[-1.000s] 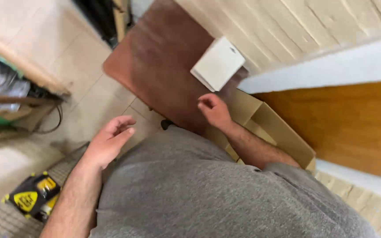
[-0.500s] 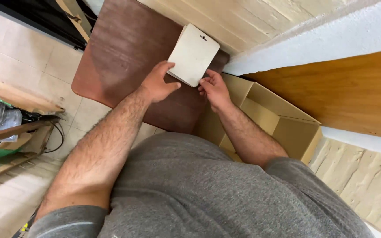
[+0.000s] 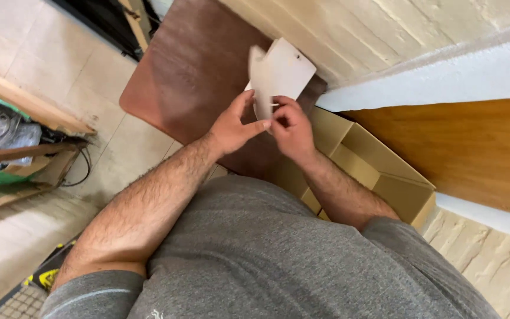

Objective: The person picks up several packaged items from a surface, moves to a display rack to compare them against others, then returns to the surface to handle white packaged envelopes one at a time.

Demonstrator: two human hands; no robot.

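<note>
At far left, wooden planks (image 3: 28,106) lie on the tiled floor (image 3: 60,53). Your left hand (image 3: 234,125) has its thumb and fingers pinched on the lower edge of a pale flat panel (image 3: 278,74), held upright over the dark brown board (image 3: 190,77). Your right hand (image 3: 293,127) grips the same edge, just beside the left, fingers curled closed on it. Right of your hands, an open cardboard box (image 3: 367,165) sits against the wooden surface (image 3: 467,153).
</note>
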